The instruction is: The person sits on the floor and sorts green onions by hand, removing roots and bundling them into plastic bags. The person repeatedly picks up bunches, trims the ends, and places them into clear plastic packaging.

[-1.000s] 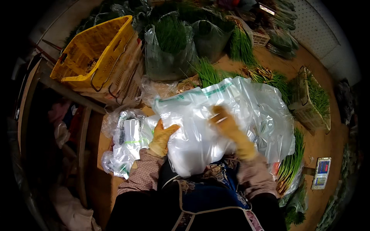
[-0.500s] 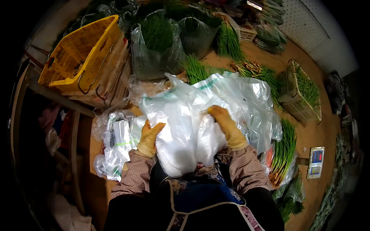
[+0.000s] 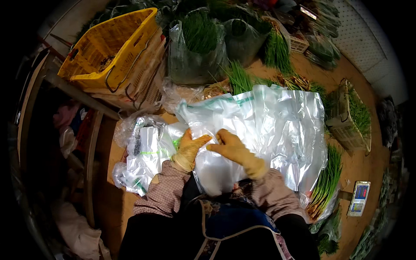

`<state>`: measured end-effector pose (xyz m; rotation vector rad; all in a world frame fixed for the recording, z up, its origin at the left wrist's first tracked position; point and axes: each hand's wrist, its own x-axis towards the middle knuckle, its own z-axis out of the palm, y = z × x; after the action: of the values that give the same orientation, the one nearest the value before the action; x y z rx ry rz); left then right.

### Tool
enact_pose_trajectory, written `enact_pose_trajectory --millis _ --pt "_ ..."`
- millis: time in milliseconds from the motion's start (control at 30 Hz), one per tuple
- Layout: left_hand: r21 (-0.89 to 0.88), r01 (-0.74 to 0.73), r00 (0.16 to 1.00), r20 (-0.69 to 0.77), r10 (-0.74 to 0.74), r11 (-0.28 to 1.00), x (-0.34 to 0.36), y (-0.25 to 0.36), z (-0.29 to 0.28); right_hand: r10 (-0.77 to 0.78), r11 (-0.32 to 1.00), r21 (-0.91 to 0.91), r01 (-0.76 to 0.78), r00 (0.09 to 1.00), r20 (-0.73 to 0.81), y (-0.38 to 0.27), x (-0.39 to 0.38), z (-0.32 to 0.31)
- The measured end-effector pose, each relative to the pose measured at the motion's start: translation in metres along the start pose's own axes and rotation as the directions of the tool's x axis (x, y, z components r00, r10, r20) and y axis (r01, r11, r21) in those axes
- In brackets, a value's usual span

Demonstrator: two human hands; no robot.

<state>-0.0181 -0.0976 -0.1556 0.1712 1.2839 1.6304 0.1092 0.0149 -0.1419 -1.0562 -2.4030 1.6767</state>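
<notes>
Plastic bags (image 3: 264, 125) look limp, light and slippery; left hand (image 3: 189, 149) and right hand (image 3: 234, 149) seem to pinch the top sheet's edge, the best hold.

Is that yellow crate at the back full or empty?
Nearly empty: the yellow crate shows bare mesh walls and floor, with only a little dark debris lying inside.

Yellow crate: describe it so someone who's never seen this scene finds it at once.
Start at the big clear plastic bag under both gloved hands in the middle of the wooden table. Go up and to the left to the table's far left corner: the yellow plastic crate sits there tilted on a stack of paler crates. It is the only bright yellow thing among green chives and clear bags.
</notes>
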Motion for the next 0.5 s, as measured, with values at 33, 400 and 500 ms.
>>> enact_pose_trajectory --millis 33,400,500 --pt "-0.03 -0.005 1.0 -0.001 0.005 1.0 -0.003 0.001 -0.001 0.017 1.0 0.003 -0.017 1.0 -0.016 0.008 0.009 0.013" --pt "0.0 -0.082 0.997 -0.013 0.082 0.997 0.0 -0.006 -0.013 0.083 0.751 0.656 -0.078 0.996 0.023 0.031 -0.002 -0.037" --pt "-0.092 -0.024 0.999 0.03 0.027 0.995 -0.005 0.001 -0.011 0.111 0.797 0.596 -0.101 0.994 0.02 0.033 -0.004 -0.053"
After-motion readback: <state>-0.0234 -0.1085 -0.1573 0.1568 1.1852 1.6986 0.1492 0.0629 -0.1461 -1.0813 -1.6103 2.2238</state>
